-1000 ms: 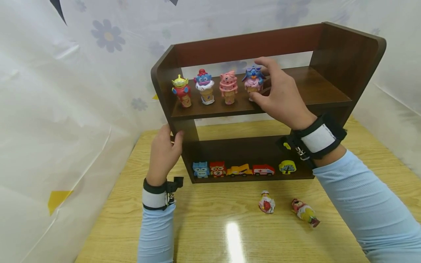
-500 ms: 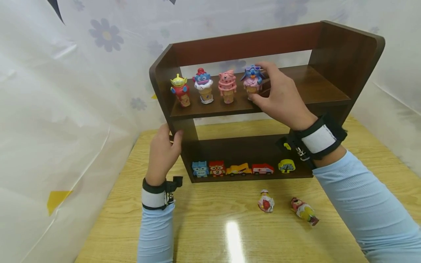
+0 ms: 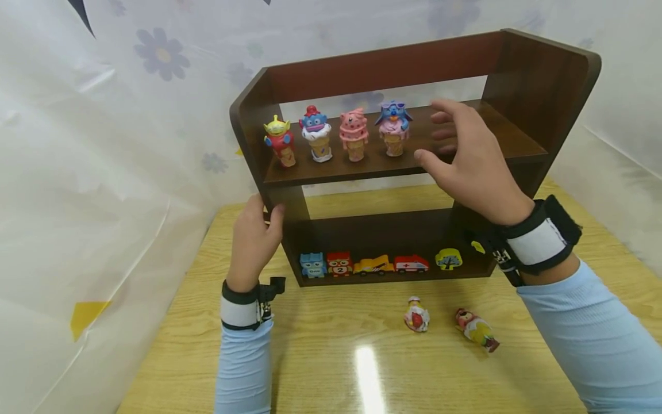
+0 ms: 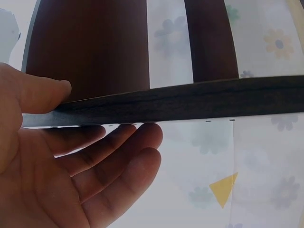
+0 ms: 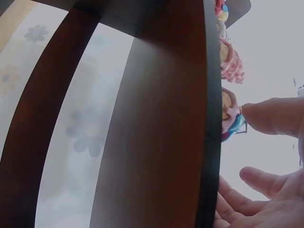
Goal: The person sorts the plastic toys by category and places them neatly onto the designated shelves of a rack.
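Note:
A dark brown two-tier shelf [image 3: 383,172] stands on the table. My left hand [image 3: 254,241] holds its left side panel [image 4: 209,99], thumb on one face and fingers on the other. On the upper tier, a blue figure with sunglasses [image 3: 393,127] stands upright in a pink ice-cream cone. To its right hovers my right hand [image 3: 473,164], fingers spread, holding nothing and apart from the figure in the head view. Left of the blue figure stand a pink cone figure [image 3: 354,135], a blue one with a red top [image 3: 316,135] and a red one with a yellow-green head [image 3: 280,142].
The lower tier holds a blue owl block [image 3: 312,265], a red owl block [image 3: 339,264], a yellow truck [image 3: 373,265], a red-and-white ambulance [image 3: 411,264] and a yellow tree piece [image 3: 448,259]. Two figures, one smaller [image 3: 416,316] and one larger [image 3: 477,329], lie on the table [image 3: 320,351].
My right hand has let go of the blue cone figure and moved right, its fingers spreading. That figure stays standing on the upper tier. My left hand keeps its hold on the side panel.

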{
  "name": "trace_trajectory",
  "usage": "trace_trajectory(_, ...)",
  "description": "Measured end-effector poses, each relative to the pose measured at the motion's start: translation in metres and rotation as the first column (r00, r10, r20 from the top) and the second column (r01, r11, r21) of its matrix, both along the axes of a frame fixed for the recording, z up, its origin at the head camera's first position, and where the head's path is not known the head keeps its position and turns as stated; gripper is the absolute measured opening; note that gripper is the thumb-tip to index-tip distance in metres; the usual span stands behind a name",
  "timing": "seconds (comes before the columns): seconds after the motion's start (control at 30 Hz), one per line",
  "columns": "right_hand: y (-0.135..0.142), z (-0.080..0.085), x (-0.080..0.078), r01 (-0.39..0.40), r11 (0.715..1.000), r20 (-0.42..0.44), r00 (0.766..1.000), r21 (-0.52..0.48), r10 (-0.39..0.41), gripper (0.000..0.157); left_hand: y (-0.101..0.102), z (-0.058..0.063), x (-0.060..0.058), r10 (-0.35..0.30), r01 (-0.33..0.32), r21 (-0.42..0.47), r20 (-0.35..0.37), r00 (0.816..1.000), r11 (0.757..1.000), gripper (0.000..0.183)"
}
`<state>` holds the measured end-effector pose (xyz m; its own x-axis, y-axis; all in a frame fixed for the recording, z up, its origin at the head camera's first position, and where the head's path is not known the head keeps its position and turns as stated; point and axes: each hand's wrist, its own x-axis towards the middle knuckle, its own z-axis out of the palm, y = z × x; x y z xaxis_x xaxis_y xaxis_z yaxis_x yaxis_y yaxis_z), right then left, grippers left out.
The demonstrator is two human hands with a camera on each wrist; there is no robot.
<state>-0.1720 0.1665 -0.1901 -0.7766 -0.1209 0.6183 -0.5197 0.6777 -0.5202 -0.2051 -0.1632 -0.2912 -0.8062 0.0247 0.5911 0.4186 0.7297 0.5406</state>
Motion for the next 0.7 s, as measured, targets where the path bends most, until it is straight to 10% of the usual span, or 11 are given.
trace_trajectory(0.7,0.008,-0.024,0.048,0.055,0.998,-0.258,0.964,-0.031,-0.061,0.058,-0.001,-0.001,-0.002,-0.003,0.003,-0.002,0.000,1.000,1.000,0.032)
